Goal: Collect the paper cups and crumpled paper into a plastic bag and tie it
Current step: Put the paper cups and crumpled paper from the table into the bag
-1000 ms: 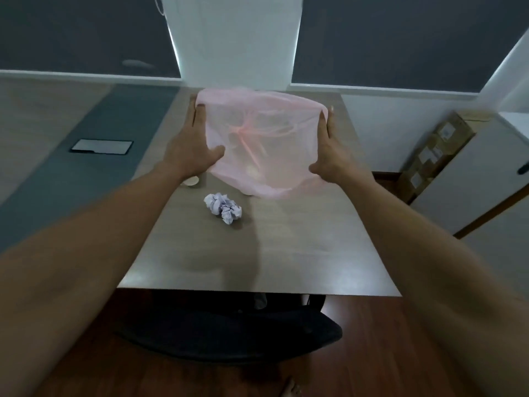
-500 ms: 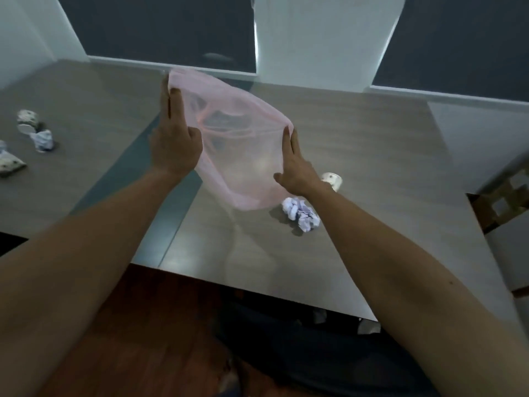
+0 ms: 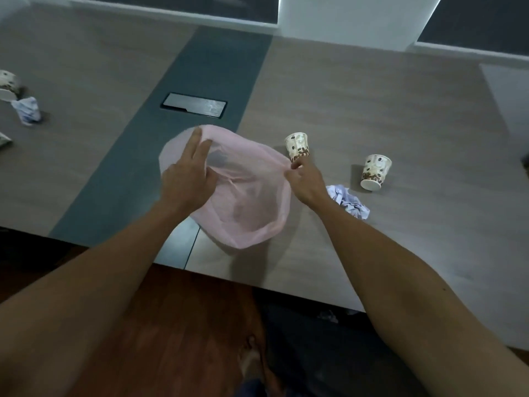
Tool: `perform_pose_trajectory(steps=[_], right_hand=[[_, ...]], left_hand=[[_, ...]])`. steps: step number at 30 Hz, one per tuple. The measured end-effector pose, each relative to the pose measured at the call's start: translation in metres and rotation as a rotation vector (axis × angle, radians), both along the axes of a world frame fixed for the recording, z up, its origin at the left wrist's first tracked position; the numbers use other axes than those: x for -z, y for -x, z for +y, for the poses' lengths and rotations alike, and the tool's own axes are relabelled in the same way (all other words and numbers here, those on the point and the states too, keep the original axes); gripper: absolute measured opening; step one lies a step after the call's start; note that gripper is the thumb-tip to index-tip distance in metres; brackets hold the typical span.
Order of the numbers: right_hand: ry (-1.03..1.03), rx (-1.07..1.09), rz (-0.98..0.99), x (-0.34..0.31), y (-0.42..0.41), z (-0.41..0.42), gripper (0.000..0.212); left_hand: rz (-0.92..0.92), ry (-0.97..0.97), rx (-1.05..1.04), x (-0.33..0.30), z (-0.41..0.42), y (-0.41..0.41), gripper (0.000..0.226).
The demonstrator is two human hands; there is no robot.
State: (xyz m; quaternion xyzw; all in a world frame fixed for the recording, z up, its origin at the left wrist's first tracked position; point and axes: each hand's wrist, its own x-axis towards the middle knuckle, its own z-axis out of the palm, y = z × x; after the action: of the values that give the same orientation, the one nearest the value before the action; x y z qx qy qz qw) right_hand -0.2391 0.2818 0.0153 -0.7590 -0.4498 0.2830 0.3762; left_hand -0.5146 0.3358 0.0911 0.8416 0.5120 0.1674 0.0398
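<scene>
- Plastic bag (image 3: 246, 196): pink, translucent, held between both hands over the near edge of the table (image 3: 372, 116), mouth spread wide and facing up. Half a second ago it hung flatter and more upright; now it is lowered and opened out. Nothing visible inside. Judgement: bag is ready to load, collecting not yet begun.
- Far left: a paper cup (image 3: 7, 85) on its side at the frame edge, a wad of crumpled paper (image 3: 27, 110) just beside it. Well apart from the bag.
- Left hand (image 3: 186, 179): forearm reaches in from lower left, hand on the bag's left rim. Two fingers extend straight along the film, thumb tucked against it; it appears to pinch the rim, though the contact is partly hidden.
- Right hand (image 3: 305, 179): holds the right rim, fingers curled, film gathered at thumb and forefinger.
- Right of that hand: upright cup (image 3: 298, 146) just beyond the fingertips; second paper wad (image 3: 347, 200) just beside the wrist; tipped cup (image 3: 375, 171) farther right.
- Judgement: the view now takes in these nearby items, so they are likely first in.
</scene>
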Motion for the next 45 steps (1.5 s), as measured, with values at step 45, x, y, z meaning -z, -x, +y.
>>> perform_pose_trajectory(steps=[45], right_hand=[[0.327, -0.156, -0.302, 0.06, 0.014, -0.046, 0.061]], left_hand=[[-0.136, 0.117, 0.0, -0.025, 0.013, -0.061, 0.078]])
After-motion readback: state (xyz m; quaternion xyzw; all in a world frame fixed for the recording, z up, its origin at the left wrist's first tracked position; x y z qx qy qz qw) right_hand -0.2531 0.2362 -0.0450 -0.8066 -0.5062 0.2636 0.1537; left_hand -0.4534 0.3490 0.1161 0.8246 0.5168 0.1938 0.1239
